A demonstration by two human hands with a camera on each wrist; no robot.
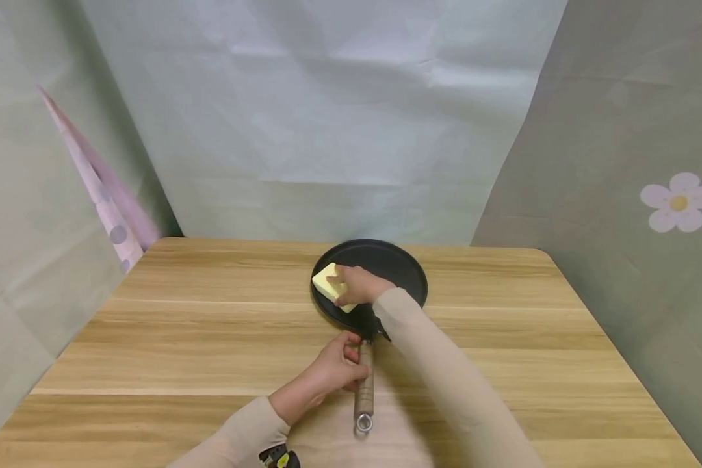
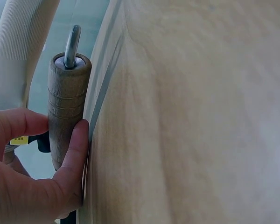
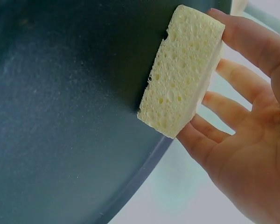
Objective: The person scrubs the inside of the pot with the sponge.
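Observation:
A black flat pan (image 1: pixel 394 266) lies on the wooden table (image 1: pixel 210 338), its wooden handle (image 1: pixel 364 390) pointing toward me. My left hand (image 1: pixel 333 367) grips that handle (image 2: pixel 65 107) between thumb and fingers. My right hand (image 1: pixel 359 285) holds a pale yellow sponge (image 1: pixel 327 281) against the pan's left part. In the right wrist view the sponge (image 3: pixel 182 74) lies on the dark pan surface (image 3: pixel 60 116) near its rim, with the fingers (image 3: pixel 252 37) curled behind it. A metal ring (image 1: pixel 363 426) ends the handle.
Grey-green cloth walls close the table on three sides, one bearing a flower print (image 1: pixel 678 201). A pink dotted cloth (image 1: pixel 102 195) hangs at the back left corner. Bare table top lies left and right of the pan.

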